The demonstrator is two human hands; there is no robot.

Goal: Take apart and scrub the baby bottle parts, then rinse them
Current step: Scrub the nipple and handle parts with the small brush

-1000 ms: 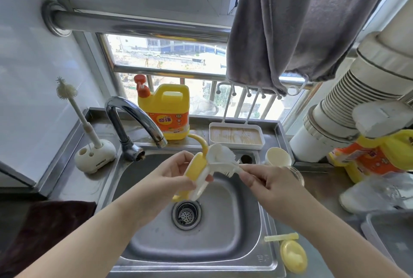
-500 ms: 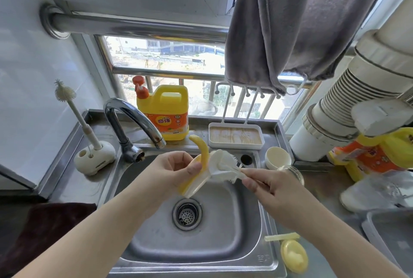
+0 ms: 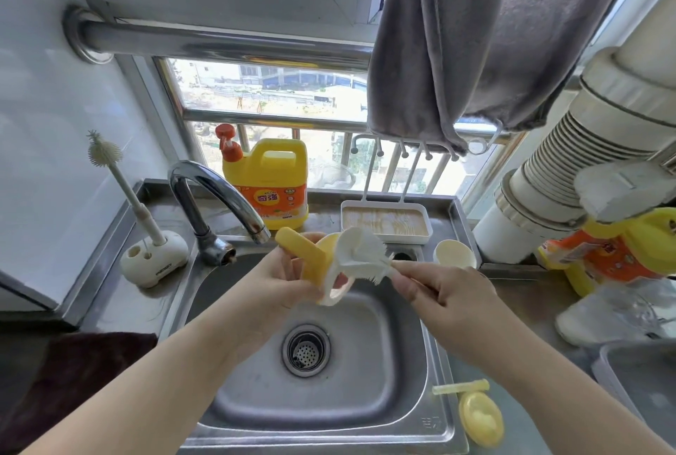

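Over steel sink (image 3: 409, 374), yellow-white handled collar (image 3: 319, 264)

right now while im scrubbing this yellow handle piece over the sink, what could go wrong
1. The left hand holds the handle piece above the sink; if it is wet, it may slip and fall in by the drain.
2. The brush in the right hand may flick drops toward the cup.

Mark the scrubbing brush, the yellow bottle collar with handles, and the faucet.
scrubbing brush (image 3: 360, 249): head view, on its white bristle head.
yellow bottle collar (image 3: 318, 264): head view, on its yellow body.
faucet (image 3: 219, 187): head view, on the curved spout.
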